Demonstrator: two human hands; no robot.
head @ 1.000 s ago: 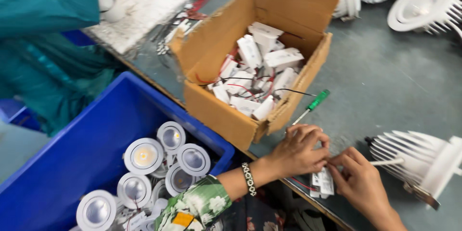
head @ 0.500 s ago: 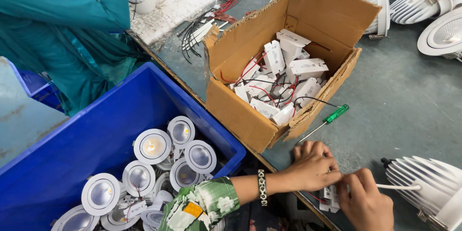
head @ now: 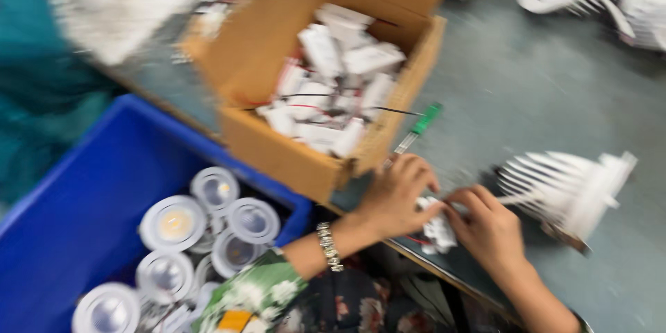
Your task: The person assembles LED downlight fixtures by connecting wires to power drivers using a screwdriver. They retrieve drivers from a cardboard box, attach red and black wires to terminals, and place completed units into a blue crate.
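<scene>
An open brown cardboard box point(head: 291, 146) stands on the grey counter point(head: 527, 97) at about 12 o'clock, flaps raised, filled with small white rectangular units and thin wires. At 8 o'clock sits a deep blue plastic bin point(head: 83, 208) holding round white lamps.

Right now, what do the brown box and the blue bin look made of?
The brown box looks like corrugated cardboard: matte tan walls with folded flaps. The blue bin seems moulded plastic: even saturated colour, smooth walls, rounded rim. Motion blur hides finer texture on both.
</scene>
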